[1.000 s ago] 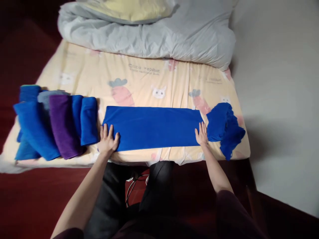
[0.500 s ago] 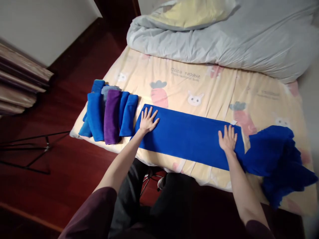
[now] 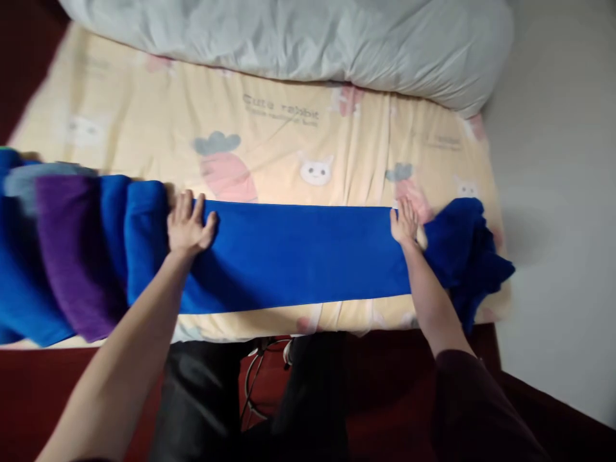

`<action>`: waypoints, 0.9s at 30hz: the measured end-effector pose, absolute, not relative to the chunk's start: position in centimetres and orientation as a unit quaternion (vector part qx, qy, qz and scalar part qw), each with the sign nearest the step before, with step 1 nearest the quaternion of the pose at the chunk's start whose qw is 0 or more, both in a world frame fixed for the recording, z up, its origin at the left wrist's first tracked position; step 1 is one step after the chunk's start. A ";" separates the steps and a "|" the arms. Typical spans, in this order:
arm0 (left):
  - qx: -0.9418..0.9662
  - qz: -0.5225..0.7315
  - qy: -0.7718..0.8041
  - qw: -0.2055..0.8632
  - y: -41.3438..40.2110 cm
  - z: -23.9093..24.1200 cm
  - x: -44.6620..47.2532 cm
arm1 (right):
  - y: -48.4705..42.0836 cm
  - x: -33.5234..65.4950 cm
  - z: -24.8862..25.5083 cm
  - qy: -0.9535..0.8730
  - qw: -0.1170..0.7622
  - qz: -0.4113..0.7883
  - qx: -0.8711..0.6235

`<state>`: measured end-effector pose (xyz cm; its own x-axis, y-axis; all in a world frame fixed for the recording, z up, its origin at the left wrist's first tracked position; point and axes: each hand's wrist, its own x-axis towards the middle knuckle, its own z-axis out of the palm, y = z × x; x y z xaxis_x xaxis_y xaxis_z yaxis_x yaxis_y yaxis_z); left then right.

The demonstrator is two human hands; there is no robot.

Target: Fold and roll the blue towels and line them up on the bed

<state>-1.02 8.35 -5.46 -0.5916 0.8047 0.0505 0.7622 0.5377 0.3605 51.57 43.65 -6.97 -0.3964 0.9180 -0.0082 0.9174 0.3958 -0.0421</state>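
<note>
A long blue towel (image 3: 298, 253) lies flat across the bed, folded into a strip. My left hand (image 3: 188, 224) presses on its left end, fingers spread. At the other end my right hand (image 3: 405, 221) rests near the top corner, palm down with the fingers stretched out. Just left of my left hand are rolled towels: blue ones (image 3: 147, 234) and a purple one (image 3: 79, 250), with a grey-blue one (image 3: 29, 183) partly hidden behind. Beyond my right hand sits a crumpled heap of blue cloth (image 3: 464, 250).
The bed sheet (image 3: 274, 160) is yellow with carrot and rabbit prints. A thick grey quilt (image 3: 289, 38) lies along the back. On the right stands a pale wall (image 3: 558, 192). Below the bed edge are my legs (image 3: 202, 391) and a cable (image 3: 250, 385) over the dark red floor.
The view has swung right and come closer. Both hands remain on the ends of the flat towel, and my right hand now lies nearer its top corner.
</note>
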 end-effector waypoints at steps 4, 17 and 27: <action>0.482 0.196 0.854 0.020 8.8 -4.4 0.1 | 43.5 51.0 -6.3 -0.816 0.029 -0.013 -0.578; 0.493 0.151 0.849 0.113 -7.8 -5.5 6.1 | 25.4 58.6 -4.9 -0.845 0.059 0.063 -0.528; 0.472 0.129 0.865 0.107 -7.4 -5.1 6.6 | 24.6 60.6 -4.9 -0.838 0.058 0.052 -0.540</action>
